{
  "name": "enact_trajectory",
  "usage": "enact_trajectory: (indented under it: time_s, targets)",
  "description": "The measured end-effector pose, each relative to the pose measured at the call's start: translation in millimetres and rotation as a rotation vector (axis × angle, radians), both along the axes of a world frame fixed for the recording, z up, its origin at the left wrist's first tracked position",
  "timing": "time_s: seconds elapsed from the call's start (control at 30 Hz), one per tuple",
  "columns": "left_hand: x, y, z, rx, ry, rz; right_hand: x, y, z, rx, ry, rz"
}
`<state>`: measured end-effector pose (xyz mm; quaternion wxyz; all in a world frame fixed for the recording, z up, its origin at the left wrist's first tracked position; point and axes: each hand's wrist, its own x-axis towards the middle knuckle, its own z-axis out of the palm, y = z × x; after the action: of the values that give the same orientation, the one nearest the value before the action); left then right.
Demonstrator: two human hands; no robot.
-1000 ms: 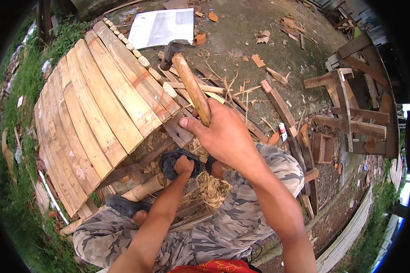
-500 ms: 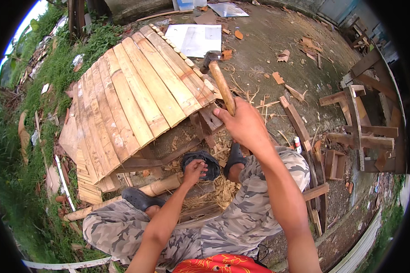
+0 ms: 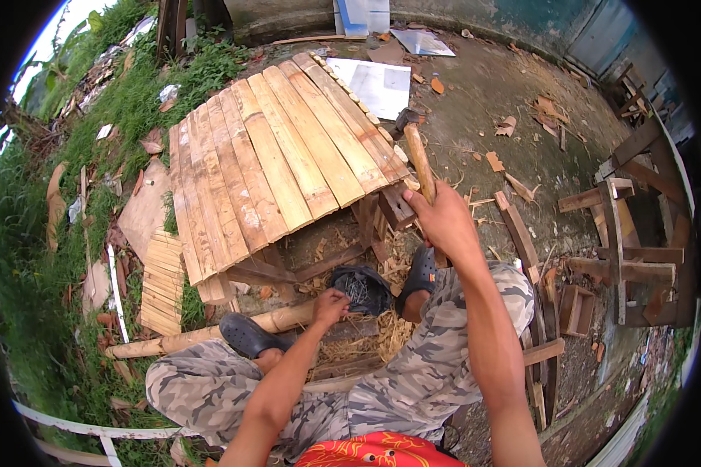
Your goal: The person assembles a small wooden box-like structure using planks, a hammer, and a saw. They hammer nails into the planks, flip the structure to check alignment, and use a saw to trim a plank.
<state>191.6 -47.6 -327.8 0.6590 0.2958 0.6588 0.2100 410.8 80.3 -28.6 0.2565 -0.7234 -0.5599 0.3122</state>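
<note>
My right hand (image 3: 449, 222) is wrapped round the wooden handle of a hammer (image 3: 419, 156). The dark hammer head points away from me, just past the right corner of a low bamboo-slat table (image 3: 276, 159). The thumb lies close to the end of a dark wooden beam (image 3: 396, 207) under the slats. Down between my feet, my left hand (image 3: 331, 307) is at the left edge of a black plastic bag (image 3: 375, 296) holding many thin nails (image 3: 358, 289). Its fingers are pinched together; what is in them is too small to make out.
A bamboo pole (image 3: 276, 321) lies in front of the table by my left shoe (image 3: 249, 333). Wooden beams (image 3: 516, 233) and a small wooden box (image 3: 576, 310) lie to the right, near a wooden frame (image 3: 615, 249). White sheets (image 3: 374, 86) rest beyond the table.
My left hand has drawn back from over the bag to its left edge, and its fingers have closed, uncovering the nails. The view has shifted; the right hand still grips the hammer.
</note>
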Motion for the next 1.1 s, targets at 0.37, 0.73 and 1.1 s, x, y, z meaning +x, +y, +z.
enact_trajectory:
  time_s: [0.37, 0.73, 1.1]
  targets:
    - [14, 15, 58, 0.223, 0.142, -0.055, -6, -3, 9, -0.032, -0.061, 0.012]
    - [59, 99, -86, 0.652, 0.73, -0.475, -6, -5, 11, -0.037, -0.02, 0.037]
    - [52, 91, -141, 0.864, 0.788, -0.439, -3, -3, 11, -0.068, 0.047, 0.086]
